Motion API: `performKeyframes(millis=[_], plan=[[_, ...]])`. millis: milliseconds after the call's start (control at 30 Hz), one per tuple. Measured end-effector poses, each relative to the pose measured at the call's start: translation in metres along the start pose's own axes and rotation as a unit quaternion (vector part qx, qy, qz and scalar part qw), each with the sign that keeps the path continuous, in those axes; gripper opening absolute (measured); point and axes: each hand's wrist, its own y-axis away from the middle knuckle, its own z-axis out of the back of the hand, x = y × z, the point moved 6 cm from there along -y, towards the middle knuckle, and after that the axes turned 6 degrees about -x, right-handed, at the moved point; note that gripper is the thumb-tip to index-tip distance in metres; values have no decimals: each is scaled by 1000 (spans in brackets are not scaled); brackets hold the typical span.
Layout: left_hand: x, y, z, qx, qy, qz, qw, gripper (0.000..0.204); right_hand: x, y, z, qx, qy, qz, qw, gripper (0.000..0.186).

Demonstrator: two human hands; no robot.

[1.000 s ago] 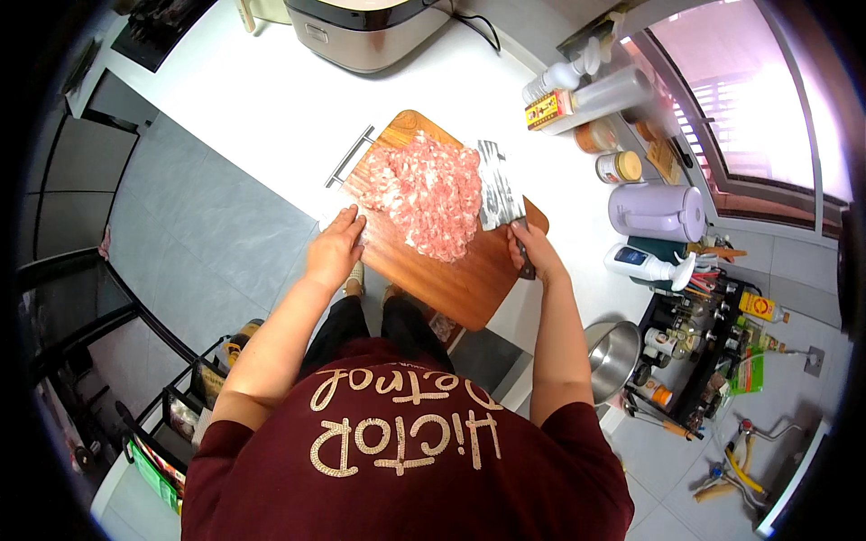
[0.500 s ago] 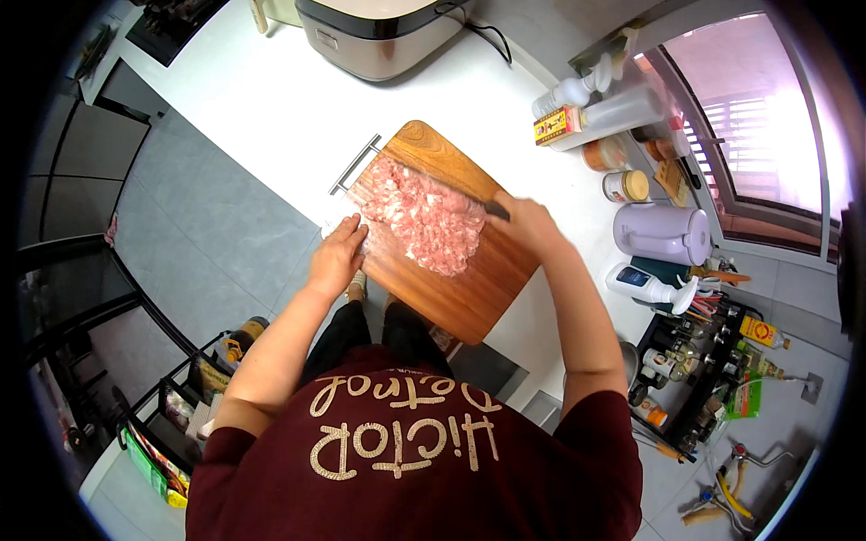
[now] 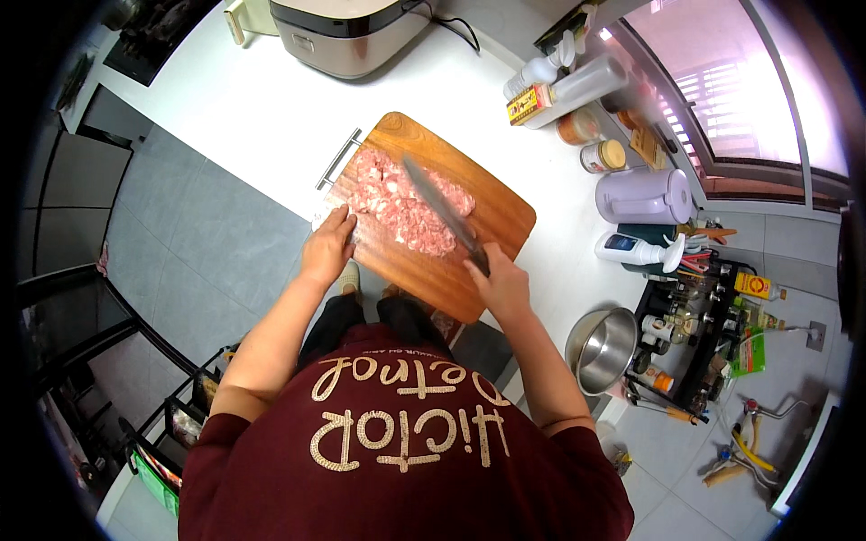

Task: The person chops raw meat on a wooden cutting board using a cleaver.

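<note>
A wooden cutting board point(image 3: 442, 287) lies aslant on the white counter, its metal handle point(image 3: 339, 159) at the upper left. Spread over it is a pile of pink minced meat point(image 3: 383, 200). My right hand point(image 3: 502, 285) is closed round the handle of a kitchen knife point(image 3: 440, 206), whose slightly blurred blade points up and left across the meat. My left hand point(image 3: 328, 245) grips the board's left edge, near a pale, crumpled-looking thing that I cannot make out.
A rice cooker point(image 3: 347, 41) stands at the back. Along the right are jars point(image 3: 603, 156), a lilac kettle point(image 3: 642, 196), a spray bottle point(image 3: 639, 250), a steel bowl point(image 3: 603, 352) and a black rack point(image 3: 690, 334) of bottles. Grey floor point(image 3: 216, 225) lies left.
My right hand has drawn nearer to me, swinging the knife from the meat's right edge to across the pile. My left hand stays at the board's edge. The view has shifted slightly.
</note>
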Motion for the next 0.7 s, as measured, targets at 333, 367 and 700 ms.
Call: performKeyframes(millis=[333, 367, 700], plan=[[-3, -1, -1, 14, 3, 4, 1000, 55, -16, 0, -89, 14, -143, -170, 975, 33], [0, -2, 0, 11, -3, 6, 1000, 55, -5, -3, -76, 25, -131, -166, 977, 36], [-1, -1, -1, 23, 1, 24, 999, 55, 19, -19, -86, 23, -137, -152, 978, 42]])
